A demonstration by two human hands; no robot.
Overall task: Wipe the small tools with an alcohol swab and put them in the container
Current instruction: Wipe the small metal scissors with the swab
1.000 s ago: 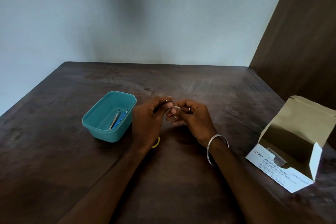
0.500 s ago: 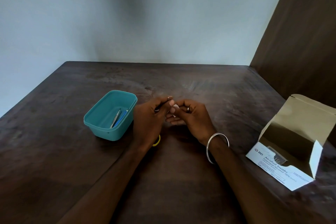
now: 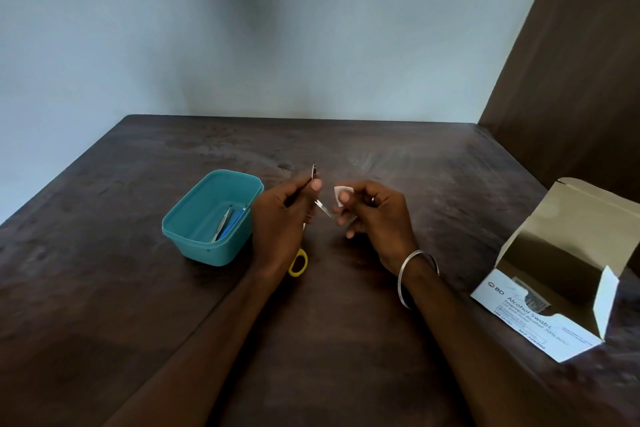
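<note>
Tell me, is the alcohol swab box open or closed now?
Open. The alcohol swab box lies on the table with its lid flap raised, showing its brown inside.

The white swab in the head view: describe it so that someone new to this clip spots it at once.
Start at the teal container on the dark table and go right, past the left hand holding a thin metal tool. The right hand pinches the swab at its fingertips. It is the only small white square held up; the other white thing is the large swab box at the right.
</note>
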